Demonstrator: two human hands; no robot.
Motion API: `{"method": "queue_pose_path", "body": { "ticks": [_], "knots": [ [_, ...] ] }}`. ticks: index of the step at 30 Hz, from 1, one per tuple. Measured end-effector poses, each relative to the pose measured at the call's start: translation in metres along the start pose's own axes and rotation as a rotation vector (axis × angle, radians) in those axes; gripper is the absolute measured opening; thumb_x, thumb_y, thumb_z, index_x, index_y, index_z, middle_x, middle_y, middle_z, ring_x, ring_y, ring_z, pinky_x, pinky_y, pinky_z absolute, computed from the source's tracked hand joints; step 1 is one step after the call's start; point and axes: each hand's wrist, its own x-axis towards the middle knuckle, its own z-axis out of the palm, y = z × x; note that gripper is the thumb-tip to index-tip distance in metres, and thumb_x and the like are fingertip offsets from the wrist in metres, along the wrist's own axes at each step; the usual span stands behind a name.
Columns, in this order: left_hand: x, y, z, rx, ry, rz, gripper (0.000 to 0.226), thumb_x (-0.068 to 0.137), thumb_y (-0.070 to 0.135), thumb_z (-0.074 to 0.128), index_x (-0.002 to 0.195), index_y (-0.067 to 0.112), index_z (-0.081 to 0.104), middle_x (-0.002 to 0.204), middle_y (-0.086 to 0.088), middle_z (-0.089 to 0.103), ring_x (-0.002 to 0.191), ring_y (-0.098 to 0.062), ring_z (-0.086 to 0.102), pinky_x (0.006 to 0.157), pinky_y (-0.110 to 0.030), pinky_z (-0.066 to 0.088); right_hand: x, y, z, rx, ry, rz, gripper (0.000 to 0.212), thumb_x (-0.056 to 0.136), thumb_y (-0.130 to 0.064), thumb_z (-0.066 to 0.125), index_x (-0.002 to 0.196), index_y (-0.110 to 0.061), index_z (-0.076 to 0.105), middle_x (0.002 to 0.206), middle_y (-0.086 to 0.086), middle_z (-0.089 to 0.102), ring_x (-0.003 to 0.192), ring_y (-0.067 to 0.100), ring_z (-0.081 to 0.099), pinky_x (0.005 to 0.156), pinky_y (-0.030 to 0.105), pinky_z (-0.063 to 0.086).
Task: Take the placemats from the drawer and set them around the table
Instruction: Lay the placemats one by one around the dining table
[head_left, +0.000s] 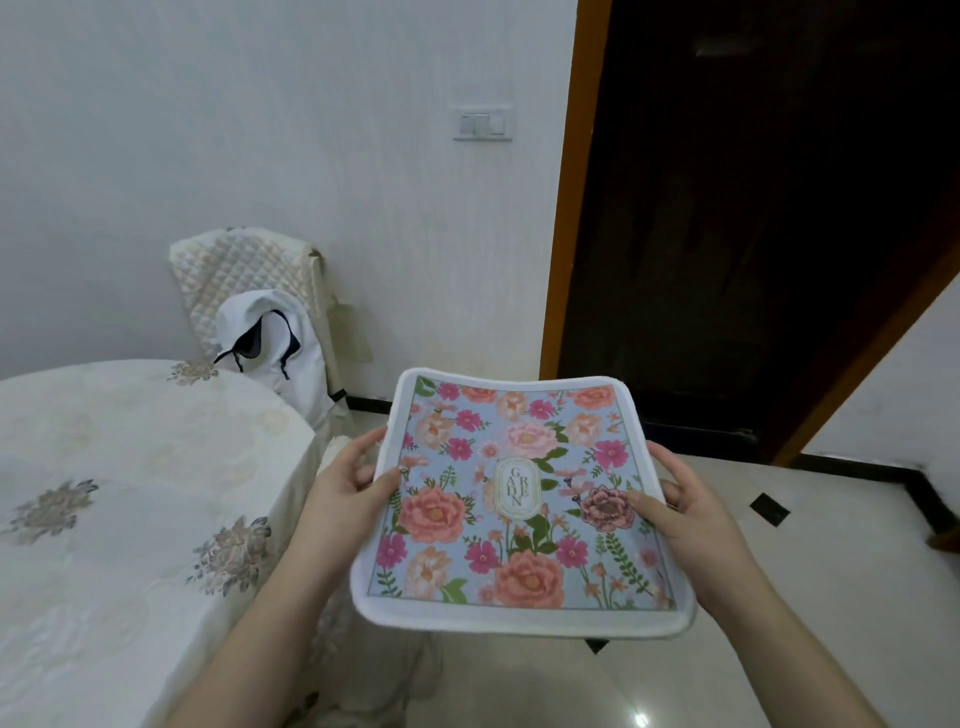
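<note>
Both hands (519, 499) grip a floral, white-edged placemat (519, 499) by its sides.

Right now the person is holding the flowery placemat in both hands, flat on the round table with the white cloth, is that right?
Not quite. Both hands, left hand and right hand, do hold the floral placemat, but it is held in the air above the floor, beside the table, not on it. The head view shows this.
</note>
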Motion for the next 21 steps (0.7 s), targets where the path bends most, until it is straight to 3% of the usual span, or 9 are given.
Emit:
{"method": "queue_pose_path", "body": {
  "ticks": [8,11,14,21],
  "knots": [
    [0.06,0.027,0.029,-0.028,0.082,-0.018,0.049,0.096,0.018,0.062,0.139,0.036,0.046,0.092,-0.003,0.078,0.076,-0.03,0.076,0.07,-0.05,0.061,0.098,-0.022,-0.011,-0.053,-0.08,0.009,0.054,0.091,-0.013,0.067,0.137,-0.036,0.049,0.089,-0.003,0.077,0.078,0.024,0.076,0.067,0.048,0.061],
    [0.079,0.028,0.03,-0.019,0.102,-0.032,0.05,0.096,0.018,0.062,0.139,0.036,0.045,0.091,-0.003,0.078,0.076,-0.029,0.076,0.069,-0.048,0.061,0.126,-0.029,-0.006,-0.05,-0.107,-0.002,0.054,0.091,-0.013,0.067,0.136,-0.036,0.05,0.087,-0.007,0.076,0.077,0.022,0.076,0.061,0.041,0.061],
    [0.104,0.027,0.021,-0.015,0.153,-0.047,0.05,0.096,0.02,0.063,0.14,0.036,0.046,0.091,-0.001,0.078,0.076,-0.028,0.076,0.069,-0.048,0.061,0.158,-0.036,0.011,-0.056,-0.159,0.005,0.054,0.091,-0.012,0.068,0.136,-0.036,0.05,0.091,-0.005,0.076,0.08,0.025,0.076,0.065,0.044,0.061],
    [0.178,0.027,-0.009,-0.071,0.24,-0.073,0.05,0.094,0.02,0.065,0.14,0.031,0.048,0.086,0.003,0.078,0.071,-0.022,0.076,0.055,-0.032,0.06,0.24,-0.056,0.071,-0.104,-0.218,0.0,0.057,0.088,-0.016,0.071,0.137,-0.038,0.049,0.101,0.0,0.075,0.081,0.023,0.076,0.065,0.043,0.062]
  ]
}}
